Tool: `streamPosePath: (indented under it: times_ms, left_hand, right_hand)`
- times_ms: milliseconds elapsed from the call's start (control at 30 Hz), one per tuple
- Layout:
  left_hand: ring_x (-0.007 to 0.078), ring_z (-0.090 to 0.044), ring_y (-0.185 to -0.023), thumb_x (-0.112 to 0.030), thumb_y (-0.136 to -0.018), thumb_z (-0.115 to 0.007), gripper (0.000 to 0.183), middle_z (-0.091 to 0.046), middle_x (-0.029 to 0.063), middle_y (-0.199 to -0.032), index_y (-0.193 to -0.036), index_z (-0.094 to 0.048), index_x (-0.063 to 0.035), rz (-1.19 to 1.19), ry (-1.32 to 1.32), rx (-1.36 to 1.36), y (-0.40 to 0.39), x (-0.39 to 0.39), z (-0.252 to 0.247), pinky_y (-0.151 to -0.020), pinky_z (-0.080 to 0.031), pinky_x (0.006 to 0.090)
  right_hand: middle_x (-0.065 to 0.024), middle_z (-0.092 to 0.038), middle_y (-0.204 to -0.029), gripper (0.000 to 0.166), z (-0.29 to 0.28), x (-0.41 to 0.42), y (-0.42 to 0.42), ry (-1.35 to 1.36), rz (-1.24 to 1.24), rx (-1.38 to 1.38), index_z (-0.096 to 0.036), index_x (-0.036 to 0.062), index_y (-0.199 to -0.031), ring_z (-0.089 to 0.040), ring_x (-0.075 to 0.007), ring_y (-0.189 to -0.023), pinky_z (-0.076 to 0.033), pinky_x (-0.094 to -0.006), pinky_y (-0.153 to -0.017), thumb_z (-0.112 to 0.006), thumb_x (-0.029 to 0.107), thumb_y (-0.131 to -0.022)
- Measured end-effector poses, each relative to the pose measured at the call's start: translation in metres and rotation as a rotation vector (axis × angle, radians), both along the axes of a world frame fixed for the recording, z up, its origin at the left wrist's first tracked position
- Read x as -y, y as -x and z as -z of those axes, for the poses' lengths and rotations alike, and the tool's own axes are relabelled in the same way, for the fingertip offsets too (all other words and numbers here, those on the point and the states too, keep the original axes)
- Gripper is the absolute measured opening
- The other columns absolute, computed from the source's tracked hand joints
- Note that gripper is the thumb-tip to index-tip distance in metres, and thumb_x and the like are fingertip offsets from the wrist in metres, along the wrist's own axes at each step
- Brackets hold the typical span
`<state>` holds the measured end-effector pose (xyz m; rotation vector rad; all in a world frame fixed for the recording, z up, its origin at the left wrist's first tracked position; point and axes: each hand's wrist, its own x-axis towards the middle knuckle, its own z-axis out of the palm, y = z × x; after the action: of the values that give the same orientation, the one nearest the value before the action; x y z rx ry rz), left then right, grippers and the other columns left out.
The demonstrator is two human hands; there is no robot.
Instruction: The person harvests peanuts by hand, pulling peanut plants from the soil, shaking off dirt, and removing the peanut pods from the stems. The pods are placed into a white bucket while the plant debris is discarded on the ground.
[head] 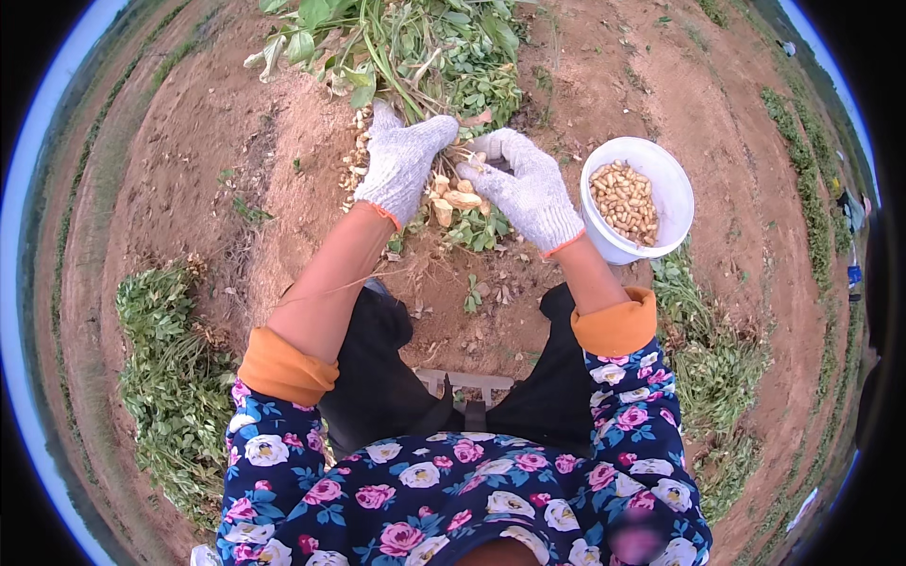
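Note:
My left hand (403, 163), in a white knitted glove with an orange cuff edge, is closed around the stems of a bunch of uprooted peanut plants (396, 64). The leafy tops point away from me. Peanut pods (456, 200) hang at the root end, between my two hands. My right hand (527, 184), gloved alike, has its thumb and fingers at the roots and pods; whether they grip a pod is hard to tell. More pods (354, 159) show at the left side of my left hand.
A white plastic bucket (676, 191) partly filled with peanut pods (626, 201) stands right of my right hand. Heaps of peanut plants lie at left (166, 382) and right (715, 361) on reddish soil. A slatted grey piece (495, 382) shows between my legs.

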<state>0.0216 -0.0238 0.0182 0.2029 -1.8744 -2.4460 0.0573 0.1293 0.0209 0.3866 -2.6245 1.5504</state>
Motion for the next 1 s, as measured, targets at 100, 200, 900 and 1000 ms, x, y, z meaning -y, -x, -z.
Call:
streamPosePath:
  times_ms: [100, 200, 900, 1000]
  left_hand:
    - [0.0175, -0.061, -0.070, -0.001, -0.074, -0.065, 0.033, -0.060, 0.0097, -0.084, -0.102, -0.048, 0.0024, 0.025, -0.095, 0.070, 0.003, -0.006, 0.003, -0.057, -0.053, 0.0302]
    - [0.0177, -0.060, -0.071, -0.003, -0.075, -0.065, 0.029, -0.060, 0.0090, -0.084, -0.098, -0.048, 0.0022, 0.141, -0.292, 0.176, 0.003, -0.006, 0.006, -0.062, -0.054, 0.0301]
    - [0.0221, -0.061, -0.068, -0.011, -0.085, -0.052, 0.007, -0.060, 0.0094, -0.082, -0.086, -0.054, -0.0049, 0.097, -0.556, 0.120, 0.008, 0.005, 0.002, -0.060, -0.056, 0.0371]
    - [0.0218, -0.061, -0.067, -0.011, -0.084, -0.053, 0.006, -0.059, 0.0089, -0.081, -0.086, -0.053, -0.0052, 0.101, -0.552, 0.163, 0.013, 0.010, 0.012, -0.059, -0.055, 0.0364]
  right_hand:
    - [-0.0079, -0.062, -0.086, 0.023, 0.007, -0.004, -0.001, 0.080, 0.063, -0.243, -0.060, 0.0033, -0.094, -0.061, -0.0137, -0.078, -0.049, -0.0280, -0.068, -0.069, 0.016, -0.078]
    - [-0.0042, -0.061, -0.085, 0.015, 0.009, -0.005, 0.005, 0.421, 0.093, -0.018, -0.059, 0.0035, -0.093, -0.060, -0.0133, -0.076, -0.049, -0.0274, -0.069, -0.066, 0.010, -0.081]
    - [-0.0014, -0.056, -0.090, 0.029, 0.021, 0.003, 0.012, 0.643, -0.151, 0.161, -0.055, 0.0027, -0.106, -0.051, -0.0091, -0.072, -0.044, -0.0217, -0.064, -0.061, 0.024, -0.087]
    - [-0.0010, -0.057, -0.095, 0.023, 0.006, 0.017, -0.003, 0.769, 0.002, 0.337, -0.054, 0.0032, -0.108, -0.053, -0.0065, -0.083, -0.045, -0.0206, -0.073, -0.059, 0.015, -0.088]
